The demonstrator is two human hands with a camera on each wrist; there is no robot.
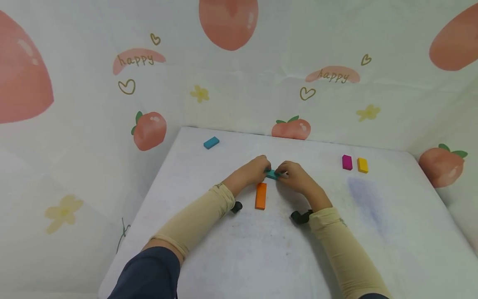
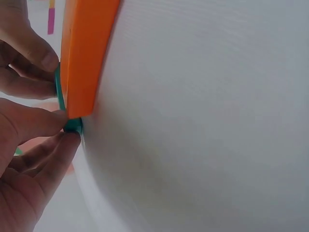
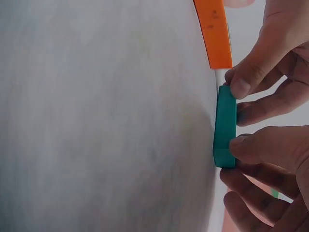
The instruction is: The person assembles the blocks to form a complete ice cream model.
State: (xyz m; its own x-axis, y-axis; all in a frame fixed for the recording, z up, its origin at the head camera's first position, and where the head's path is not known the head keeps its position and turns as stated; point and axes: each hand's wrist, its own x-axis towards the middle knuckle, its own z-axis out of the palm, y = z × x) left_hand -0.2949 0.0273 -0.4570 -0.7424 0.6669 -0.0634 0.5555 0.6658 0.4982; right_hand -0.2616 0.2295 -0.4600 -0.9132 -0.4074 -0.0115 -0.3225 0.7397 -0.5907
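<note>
A teal rectangular block [image 1: 272,175] lies on the white table, turned crosswise, with both hands at it. My left hand [image 1: 257,168] pinches its left end between thumb and fingers. At the right end, the thumb and fingers of my right hand [image 1: 296,177] pinch the same block. The right wrist view shows the teal block [image 3: 225,125] with a thumb on its near face at each end. A longer orange block [image 1: 261,196] lies on the near side of it, pointing towards me, and neither hand holds it.
A blue block [image 1: 211,143] lies near the table's back left. Towards the back right, a magenta block [image 1: 347,162] and a yellow block [image 1: 362,165] stand side by side. A purple smudge [image 1: 366,203] marks the tabletop [image 1: 261,257]. Behind hangs a fruit-printed cloth [image 1: 246,83].
</note>
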